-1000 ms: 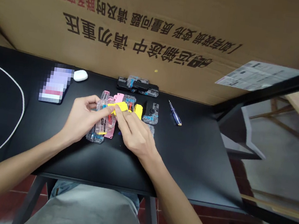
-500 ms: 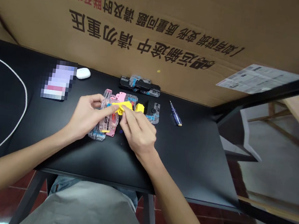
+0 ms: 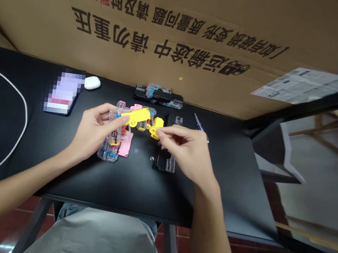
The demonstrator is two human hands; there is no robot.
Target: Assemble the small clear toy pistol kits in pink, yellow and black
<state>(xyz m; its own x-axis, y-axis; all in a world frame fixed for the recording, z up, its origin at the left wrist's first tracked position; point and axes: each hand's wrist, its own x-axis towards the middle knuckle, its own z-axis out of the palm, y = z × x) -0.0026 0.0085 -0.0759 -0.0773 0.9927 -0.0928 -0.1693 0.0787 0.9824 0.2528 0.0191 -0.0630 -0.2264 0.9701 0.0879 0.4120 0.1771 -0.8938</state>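
Right hand [image 3: 184,149] moved off yellow plastic bar [image 3: 135,116], fingers narrow at small yellow part [image 3: 156,129], grip unclear; left hand [image 3: 93,133] holding clear plastic housing [image 3: 114,136].

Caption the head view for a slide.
Left hand grips a clear plastic part; right hand touches a small yellow piece.

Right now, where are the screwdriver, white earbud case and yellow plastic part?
Screwdriver [image 3: 199,124], head view, on its handle.
White earbud case [image 3: 92,83], head view, on its top.
Yellow plastic part [image 3: 135,116], head view, on its flat face.
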